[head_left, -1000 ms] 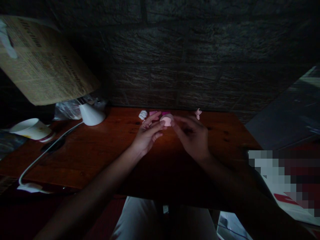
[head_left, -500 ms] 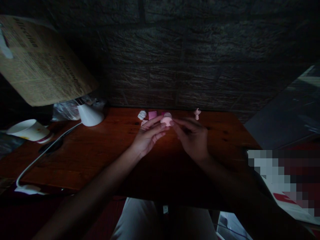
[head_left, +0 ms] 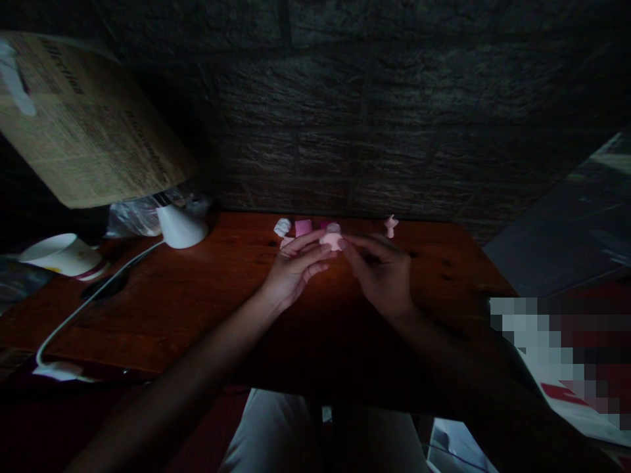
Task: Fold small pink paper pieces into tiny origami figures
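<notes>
A small rounded lump of pale pink clay (head_left: 331, 240) is held above the table between both hands. My left hand (head_left: 298, 266) is closed on its left side, thumb and fingers pinching it. My right hand (head_left: 382, 269) pinches the right edge with thumb and forefinger. Just behind them on the table lie a crumpled white lump (head_left: 282, 227) and a flat pink block (head_left: 303, 227). A darker magenta piece is partly hidden by the clay and fingers. Off to the right stands a small pale pink shaped figure (head_left: 391, 226).
On the left of the wooden table (head_left: 197, 289) stands a lamp with a white base (head_left: 182, 228) and a newsprint-patterned shade (head_left: 98, 125). A paper cup (head_left: 64, 255) and white cable (head_left: 98, 292) are nearby. A dark brick-patterned wall (head_left: 335, 131) rises behind.
The view has shifted slightly. Both hands stay around the pale pink clay, whose lower edge now looks less evenly round, with the fingertips pressed at it.
</notes>
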The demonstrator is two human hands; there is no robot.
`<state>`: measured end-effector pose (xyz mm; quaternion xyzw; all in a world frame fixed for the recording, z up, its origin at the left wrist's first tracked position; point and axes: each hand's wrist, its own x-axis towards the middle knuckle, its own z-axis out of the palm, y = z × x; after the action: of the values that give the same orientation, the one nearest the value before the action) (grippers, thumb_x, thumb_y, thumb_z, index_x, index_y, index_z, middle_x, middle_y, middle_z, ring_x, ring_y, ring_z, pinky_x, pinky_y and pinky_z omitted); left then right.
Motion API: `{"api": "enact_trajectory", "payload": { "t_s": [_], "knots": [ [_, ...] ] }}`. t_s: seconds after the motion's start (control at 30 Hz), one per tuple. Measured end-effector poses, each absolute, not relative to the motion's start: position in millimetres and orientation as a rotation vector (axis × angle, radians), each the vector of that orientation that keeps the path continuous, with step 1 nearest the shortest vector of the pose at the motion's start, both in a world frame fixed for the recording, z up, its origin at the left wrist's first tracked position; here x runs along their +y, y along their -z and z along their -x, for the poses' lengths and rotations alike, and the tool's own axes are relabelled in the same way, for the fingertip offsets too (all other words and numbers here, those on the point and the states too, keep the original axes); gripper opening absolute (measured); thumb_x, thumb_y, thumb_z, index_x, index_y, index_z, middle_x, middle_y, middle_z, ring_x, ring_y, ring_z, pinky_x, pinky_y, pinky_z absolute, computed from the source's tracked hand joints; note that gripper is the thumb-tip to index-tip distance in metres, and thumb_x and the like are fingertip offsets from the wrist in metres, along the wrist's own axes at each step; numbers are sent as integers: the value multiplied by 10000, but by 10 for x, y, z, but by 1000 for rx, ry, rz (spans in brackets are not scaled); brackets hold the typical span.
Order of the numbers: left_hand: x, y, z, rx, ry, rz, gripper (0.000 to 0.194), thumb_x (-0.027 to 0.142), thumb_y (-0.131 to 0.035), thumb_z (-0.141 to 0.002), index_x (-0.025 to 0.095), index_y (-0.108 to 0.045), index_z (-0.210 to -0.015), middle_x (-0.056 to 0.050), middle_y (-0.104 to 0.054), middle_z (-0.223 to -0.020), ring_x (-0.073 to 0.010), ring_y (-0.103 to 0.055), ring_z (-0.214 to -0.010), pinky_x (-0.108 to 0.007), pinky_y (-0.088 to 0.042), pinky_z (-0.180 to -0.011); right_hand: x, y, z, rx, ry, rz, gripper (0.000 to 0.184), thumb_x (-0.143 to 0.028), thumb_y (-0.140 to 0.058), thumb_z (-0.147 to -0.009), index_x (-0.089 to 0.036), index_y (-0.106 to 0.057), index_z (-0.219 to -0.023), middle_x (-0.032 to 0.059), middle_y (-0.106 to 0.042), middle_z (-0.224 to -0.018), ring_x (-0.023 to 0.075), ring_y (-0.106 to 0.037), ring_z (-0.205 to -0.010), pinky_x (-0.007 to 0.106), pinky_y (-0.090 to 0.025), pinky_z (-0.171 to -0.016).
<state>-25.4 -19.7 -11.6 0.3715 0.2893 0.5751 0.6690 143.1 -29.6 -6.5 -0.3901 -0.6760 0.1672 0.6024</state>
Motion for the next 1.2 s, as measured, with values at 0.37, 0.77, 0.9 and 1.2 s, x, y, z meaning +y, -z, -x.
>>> {"api": "enact_trajectory", "payload": {
  "t_s": [0.37, 0.77, 0.9, 1.2],
  "knots": [
    [-194, 106, 239, 747, -1381, -967, 385, 181, -920, -640, 260, -817, -1002, -16, -804, -865, -93, -689, -619, -150, -431, -477, -271, 59, -1394, -1331, -827, 984, 172, -339, -778, -815, -258, -833, -956, -41, -674, -545, 104, -530, -405, 250, -441, -428],
    [-213, 86, 228, 748, -1418, -960, 276, 181, -883, -705, 243, -818, -965, -16, -769, -802, -91, -663, -611, -163, -406, -475, -252, 77, -1410, -1350, -814, 1006, 175, -378, -777, -814, -252, -825, -926, -29, -679, -588, 107, -531, -441, 249, -427, -438],
    [-209, 48, 243, 696, -1419, -823, 303, 157, -871, -732, 223, -792, -1017, 23, -714, -766, -53, -629, -576, -136, -418, -481, -284, 105, -1387, -1362, -751, 1029, 192, -393, -775, -829, -256, -824, -954, -25, -683, -589, 108, -531, -439, 259, -435, -462],
    [-210, 4, 279, 555, -1272, -647, 438, 63, -784, -798, 197, -711, -1209, 22, -705, -799, -45, -602, -575, -125, -463, -497, -221, 26, -1400, -1201, -1310, 861, 435, -445, -886, -694, -280, -754, -1074, 18, -769, -1041, 81, -586, -578, 227, -439, -485]
  ]
}}
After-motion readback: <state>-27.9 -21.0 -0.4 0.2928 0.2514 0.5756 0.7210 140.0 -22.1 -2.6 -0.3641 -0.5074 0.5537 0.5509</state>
